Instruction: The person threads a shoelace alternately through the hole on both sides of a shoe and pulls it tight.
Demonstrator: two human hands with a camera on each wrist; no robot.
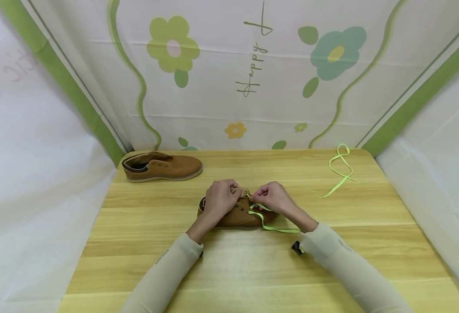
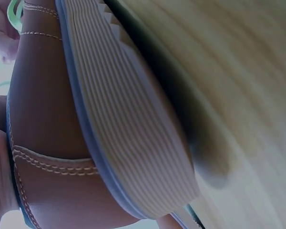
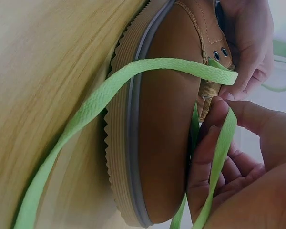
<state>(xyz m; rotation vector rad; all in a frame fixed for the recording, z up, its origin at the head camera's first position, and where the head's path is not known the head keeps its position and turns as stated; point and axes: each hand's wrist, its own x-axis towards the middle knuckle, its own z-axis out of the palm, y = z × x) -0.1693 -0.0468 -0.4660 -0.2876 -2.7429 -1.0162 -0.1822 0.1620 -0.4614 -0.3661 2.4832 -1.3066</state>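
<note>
A brown leather shoe (image 1: 229, 220) sits on the table, toe to the right; its ridged pale sole (image 2: 128, 119) shows in the left wrist view. My left hand (image 1: 220, 201) pinches the shoe's far eyelet flap between thumb and fingers. Close to that flap, my right hand (image 1: 277, 201) pinches one end of a neon green lace (image 3: 226, 143) between thumb and index finger. The lace's other part (image 1: 270, 228) comes out of a near-side eyelet and trails over the shoe's side onto the table. Two near-side eyelets (image 3: 220, 53) look unlaced. Whether the lace tip is inside the far eyelet is unclear.
A second brown shoe (image 1: 176, 167), without a lace, stands at the table's back left. Another neon green lace (image 1: 340, 176) lies loosely looped at the back right. A flowered white curtain (image 1: 213, 100) hangs behind the wooden table (image 1: 252, 269), with white sheets at both sides.
</note>
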